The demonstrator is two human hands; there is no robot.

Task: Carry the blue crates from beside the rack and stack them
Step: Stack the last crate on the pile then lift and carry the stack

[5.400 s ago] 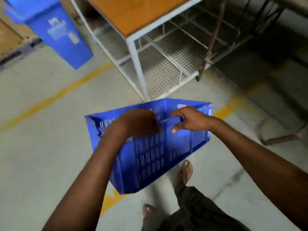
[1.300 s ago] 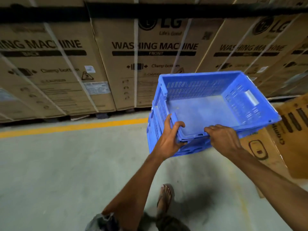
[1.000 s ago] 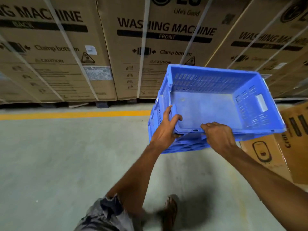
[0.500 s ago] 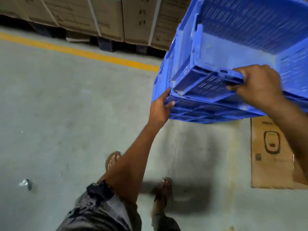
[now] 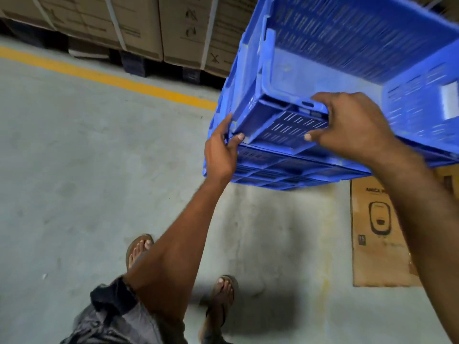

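Observation:
An empty blue slatted crate (image 5: 347,58) sits nested in the top of a blue crate stack (image 5: 285,170) at the upper right. My right hand (image 5: 347,127) grips the top crate's near rim, fingers over the edge and thumb on the outer wall. My left hand (image 5: 221,150) holds the near left corner, thumb against the seam between the top crate and the crate below. The stack's lower part and right side are hidden by my arm and the frame edge.
Large strapped cardboard boxes (image 5: 139,23) on dark pallets line the back, behind a yellow floor line (image 5: 111,80). A flat cardboard sheet (image 5: 377,234) lies on the concrete floor at the right. My sandalled feet (image 5: 139,252) stand just before the stack.
My left thumb has come in against the crate's corner seam. The right hand has shifted left along the near rim. The crate has settled a little lower into the stack.

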